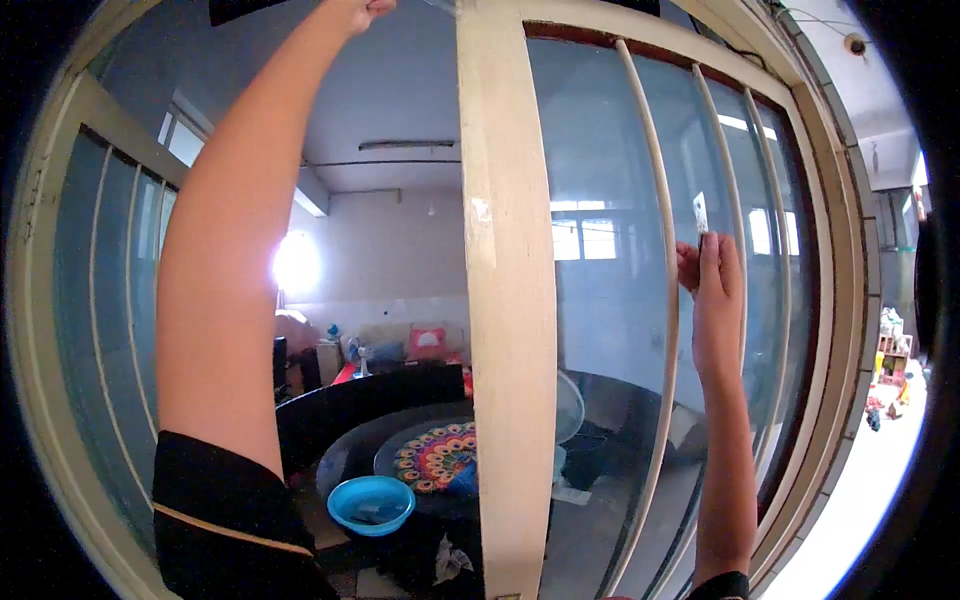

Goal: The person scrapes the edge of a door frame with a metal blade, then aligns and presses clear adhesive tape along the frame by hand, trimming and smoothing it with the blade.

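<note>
My right hand [714, 275] is raised in front of the barred glass pane [600, 330]. Its thumb and fingers pinch a small flat piece [700, 212], pale with dark marks, that points upward close to the glass; its exact kind is unclear. My left hand [358, 14] reaches high by the top of the window and is partly cut off by the upper edge. Its visible fingers are curled, and what they hold, if anything, is hidden. Between my two arms stands the cream upright frame post [512, 300].
Thin vertical bars [655, 180] run across the pane. Through the opening I see a round dark table [340, 455] with a colourful peacock-pattern centre, and a blue basin [371, 505]. Another barred pane [110, 280] stands at left. Stacked goods [893, 350] are outside at far right.
</note>
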